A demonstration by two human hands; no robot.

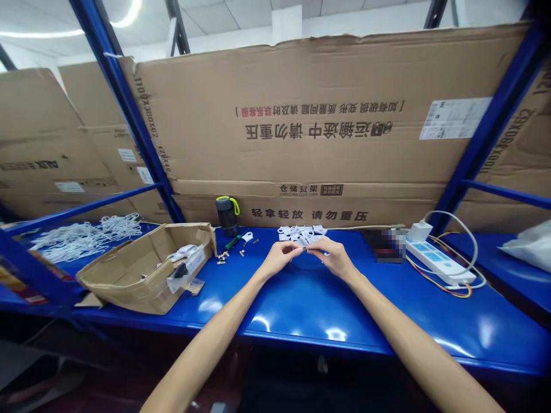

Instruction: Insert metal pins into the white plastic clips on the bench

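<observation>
My left hand (279, 257) and my right hand (332, 256) meet over the blue shelf (297, 304), fingertips pinched close together. Whatever lies between the fingertips is too small to make out. Just behind the hands sits a cluster of small white plastic parts (296, 232), partly covered by the fingers. Left of my left hand are several small brass-coloured pieces (222, 256), a green pen-like tool (233, 241) and a single white part (247, 236).
An open cardboard box (124, 281) with plastic packets stands at left, near a dark bottle (227, 217) with a yellow-green strap. White cables (92, 238) pile up farther left. On the right lie a power strip (439, 261) with cords and a dark pixelated object (385, 245). Cardboard (310, 160) walls the back.
</observation>
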